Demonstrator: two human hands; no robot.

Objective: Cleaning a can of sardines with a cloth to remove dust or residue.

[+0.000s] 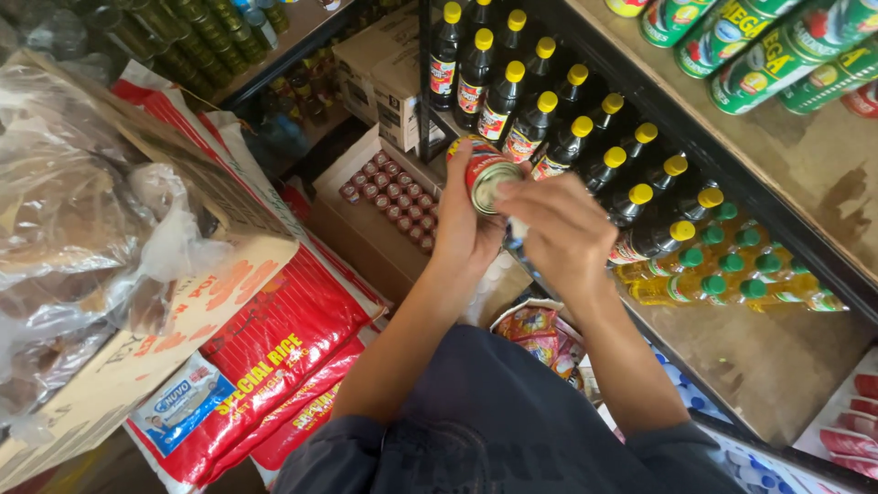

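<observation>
My sleeves: dark fabric at 6 o'clock, both forearms running up from it toward the middle of the view.
Left hand [462, 224]: wrapped around a small can, fingers clenched about its side, thumb up along the wall.
Can [485, 174]: red-labelled, with a metal end turned toward me, tilted in my left palm, just above centre at about 12 o'clock from my wrists.
Right hand [562, 229]: just beside the can at its 4 o'clock, fingertips touching the metal end; I cannot tell whether it pinches something, though a pale scrap shows under it.
Step in hand: I judge I am working on the can's end face, steadying with the left and rubbing or marking with the right.
Next move calls for: a firm left hold so the can does not roll, and light, even pressure from the right fingertips.
Rice sacks [274, 366]: red and white, stacked at 8 o'clock.
Open carton of small tins [389, 187]: at 11 o'clock, beyond my left hand.
Dark sauce bottles [549, 119]: yellow caps, rows at 1 o'clock on the shelf.
Oil bottles [722, 274]: green caps, at 3 o'clock.
Green cans [768, 46]: lying on the top shelf, farthest, at 2 o'clock.
</observation>
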